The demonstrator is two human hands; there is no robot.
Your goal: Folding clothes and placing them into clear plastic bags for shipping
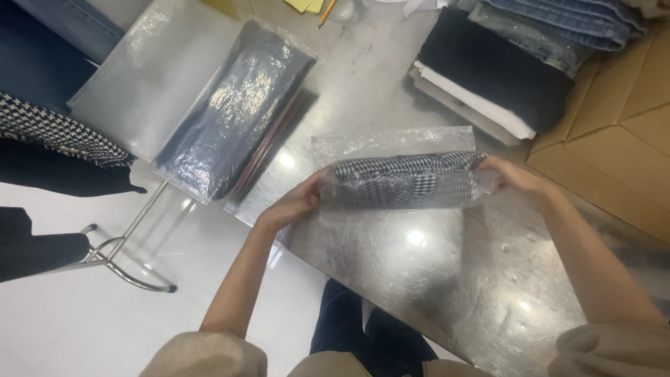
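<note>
Between both hands' fingers (310, 197) lies the bagged houndstooth garment (405, 181).

glossy plastic bag (391, 150), houndstooth cloth (412, 183), shiny metal table (433, 279).

— From where I stand, the right hand (513, 176) is half lost: its fingertips sit behind the clear bag (405, 174) holding the houndstooth cloth (405, 183).

— And left of that bag?

— The dark bagged garment (234, 112) blurs under glare; its fabric is hard to tell. Above the bag, the jeans stack (558, 24) runs off the top edge.
</note>
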